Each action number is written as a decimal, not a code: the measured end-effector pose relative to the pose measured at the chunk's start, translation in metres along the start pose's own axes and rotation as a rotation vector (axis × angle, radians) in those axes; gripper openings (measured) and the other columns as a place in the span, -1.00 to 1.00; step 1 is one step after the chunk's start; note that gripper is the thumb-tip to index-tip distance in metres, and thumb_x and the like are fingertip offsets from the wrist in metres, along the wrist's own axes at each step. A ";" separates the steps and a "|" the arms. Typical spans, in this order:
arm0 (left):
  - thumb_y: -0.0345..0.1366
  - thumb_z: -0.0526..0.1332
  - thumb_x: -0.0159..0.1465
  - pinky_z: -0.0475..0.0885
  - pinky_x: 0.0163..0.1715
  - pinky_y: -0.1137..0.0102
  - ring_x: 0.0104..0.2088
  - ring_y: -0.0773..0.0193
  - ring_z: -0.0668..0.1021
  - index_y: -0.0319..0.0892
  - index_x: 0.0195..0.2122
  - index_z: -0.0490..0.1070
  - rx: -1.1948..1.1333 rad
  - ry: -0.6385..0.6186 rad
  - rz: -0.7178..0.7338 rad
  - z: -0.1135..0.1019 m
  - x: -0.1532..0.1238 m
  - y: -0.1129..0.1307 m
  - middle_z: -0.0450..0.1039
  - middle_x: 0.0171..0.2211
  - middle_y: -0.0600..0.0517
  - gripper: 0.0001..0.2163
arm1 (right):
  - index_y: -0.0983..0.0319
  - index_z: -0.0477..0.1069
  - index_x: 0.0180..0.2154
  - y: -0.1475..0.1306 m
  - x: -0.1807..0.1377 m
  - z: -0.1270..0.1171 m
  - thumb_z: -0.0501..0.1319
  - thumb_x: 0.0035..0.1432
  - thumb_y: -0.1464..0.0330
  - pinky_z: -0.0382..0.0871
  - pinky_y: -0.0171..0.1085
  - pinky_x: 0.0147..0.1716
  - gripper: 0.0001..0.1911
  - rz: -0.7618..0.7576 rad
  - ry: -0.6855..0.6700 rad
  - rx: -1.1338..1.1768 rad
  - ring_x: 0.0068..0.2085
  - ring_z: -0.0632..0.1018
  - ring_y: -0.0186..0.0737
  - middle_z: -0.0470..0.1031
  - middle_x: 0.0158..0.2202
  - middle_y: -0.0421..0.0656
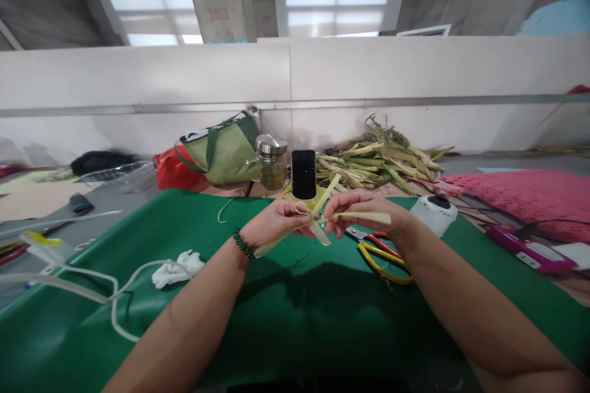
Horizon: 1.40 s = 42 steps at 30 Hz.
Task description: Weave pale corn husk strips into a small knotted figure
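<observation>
Pale yellow-green leaf strips (318, 230) cross each other in a small knot-like bundle between my two hands, above the green mat. My left hand (282, 220), with a dark green bead bracelet (243, 243) at the wrist, pinches the bundle from the left. One strip end trails back under that palm. On the other side, my right hand (351, 207) has its fingers closed on one strip (364, 217), whose flat end sticks out to the right. Just below my right hand lie pliers with yellow handles (380, 261) and a red-handled tool (385, 244).
The green mat (295, 319) covers the work surface. Behind it stand a phone (303, 175), a glass jug (271, 163), a green bag (225, 150) and a pile of leaves (387, 156). A white spool (434, 215) sits right, crumpled white tissue (177, 269) and a white cord (115, 295) left.
</observation>
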<state>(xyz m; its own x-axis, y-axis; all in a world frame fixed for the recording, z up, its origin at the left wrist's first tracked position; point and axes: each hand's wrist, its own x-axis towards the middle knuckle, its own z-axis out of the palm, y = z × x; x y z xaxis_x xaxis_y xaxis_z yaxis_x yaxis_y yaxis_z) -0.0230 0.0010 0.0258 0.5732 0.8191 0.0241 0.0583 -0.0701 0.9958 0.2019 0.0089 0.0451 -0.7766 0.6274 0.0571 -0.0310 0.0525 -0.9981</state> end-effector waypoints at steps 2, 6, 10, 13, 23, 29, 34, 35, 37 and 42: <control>-0.13 0.38 0.01 0.43 -0.42 0.48 -0.41 0.26 0.61 -0.27 -0.43 0.47 -0.014 0.012 0.003 0.000 0.000 0.000 0.57 -0.43 -0.03 -0.72 | 0.32 0.45 -0.22 0.002 0.002 0.001 0.33 -0.02 0.33 0.47 -0.29 -0.32 -0.71 -0.034 0.020 -0.054 -0.32 0.57 -0.25 0.56 -0.34 -0.09; -0.13 0.37 0.03 0.42 -0.43 0.48 -0.40 0.24 0.62 -0.26 -0.43 0.47 0.013 0.033 0.010 0.001 0.001 -0.001 0.58 -0.44 -0.04 -0.73 | 0.27 0.38 -0.39 0.008 0.010 0.007 0.37 -0.08 0.29 0.31 -0.41 -0.53 -0.75 -0.108 0.190 -0.243 -0.48 0.44 -0.39 0.44 -0.50 -0.24; -0.09 0.35 0.06 0.46 -0.38 0.44 -0.40 0.23 0.61 -0.26 -0.39 0.50 0.060 0.039 0.038 0.003 0.000 -0.001 0.58 -0.46 -0.04 -0.70 | 0.28 0.39 -0.48 0.013 0.020 0.021 0.34 -0.06 0.20 0.28 -0.37 -0.52 -0.72 -0.218 0.403 -0.501 -0.47 0.41 -0.35 0.42 -0.51 -0.20; -0.05 0.32 0.08 0.47 -0.37 0.41 -0.41 0.22 0.61 -0.27 -0.41 0.51 0.072 0.035 0.041 0.006 0.001 -0.002 0.57 -0.48 -0.04 -0.68 | 0.27 0.39 -0.48 0.016 0.023 0.029 0.33 -0.05 0.15 0.30 -0.34 -0.48 -0.69 -0.270 0.495 -0.567 -0.47 0.43 -0.32 0.44 -0.51 -0.18; -0.07 0.35 0.04 0.49 -0.38 0.43 -0.46 0.29 0.59 -0.26 -0.45 0.44 0.037 0.145 0.067 0.005 0.008 -0.009 0.56 -0.51 -0.01 -0.69 | 0.22 0.25 -0.35 0.017 0.022 0.029 0.35 -0.19 0.32 0.27 -0.38 -0.58 -0.65 0.062 0.426 -0.246 -0.56 0.43 -0.37 0.41 -0.59 -0.30; -0.06 0.33 0.04 0.47 -0.42 0.47 -0.47 0.31 0.59 -0.24 -0.48 0.40 0.066 0.194 0.061 0.007 0.009 -0.010 0.57 -0.53 0.01 -0.69 | 0.24 0.30 -0.37 0.011 0.020 0.029 0.35 -0.19 0.34 0.20 -0.39 -0.61 -0.70 -0.020 0.453 -0.473 -0.59 0.40 -0.38 0.36 -0.63 -0.31; -0.03 0.29 0.09 0.47 -0.40 0.46 -0.40 0.25 0.62 -0.26 -0.45 0.44 0.094 0.139 0.028 0.006 0.007 -0.007 0.59 -0.48 -0.06 -0.67 | 0.27 0.37 -0.35 0.009 0.018 0.021 0.33 -0.14 0.25 0.20 -0.39 -0.61 -0.70 -0.039 0.437 -0.533 -0.57 0.41 -0.37 0.40 -0.60 -0.27; -0.03 0.29 0.09 0.47 -0.41 0.46 -0.40 0.24 0.62 -0.26 -0.45 0.45 0.107 0.135 0.028 0.005 0.006 -0.006 0.60 -0.47 -0.07 -0.67 | 0.27 0.39 -0.39 0.008 0.017 0.019 0.31 -0.11 0.23 0.22 -0.39 -0.60 -0.73 -0.036 0.435 -0.541 -0.55 0.42 -0.37 0.41 -0.58 -0.25; -0.03 0.29 0.09 0.46 -0.41 0.46 -0.39 0.24 0.63 -0.26 -0.46 0.46 0.128 0.135 0.033 0.004 0.005 -0.005 0.60 -0.47 -0.07 -0.67 | 0.28 0.43 -0.47 0.007 0.016 0.018 0.26 -0.03 0.21 0.24 -0.38 -0.58 -0.77 -0.022 0.429 -0.575 -0.52 0.44 -0.35 0.44 -0.56 -0.20; -0.04 0.31 0.07 0.48 -0.39 0.44 -0.37 0.21 0.63 -0.26 -0.43 0.48 0.126 0.125 0.017 0.003 0.005 -0.005 0.61 -0.44 -0.08 -0.68 | 0.26 0.41 -0.59 0.010 0.015 0.020 0.23 0.00 0.26 0.19 -0.38 -0.61 -0.77 -0.086 0.559 -0.688 -0.56 0.40 -0.35 0.40 -0.62 -0.21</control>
<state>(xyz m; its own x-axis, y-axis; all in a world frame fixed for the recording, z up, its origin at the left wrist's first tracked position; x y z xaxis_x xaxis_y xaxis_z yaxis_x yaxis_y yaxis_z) -0.0178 0.0034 0.0205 0.4696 0.8808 0.0598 0.1554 -0.1492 0.9765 0.1776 0.0034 0.0357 -0.3630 0.8776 0.3133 0.4491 0.4593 -0.7664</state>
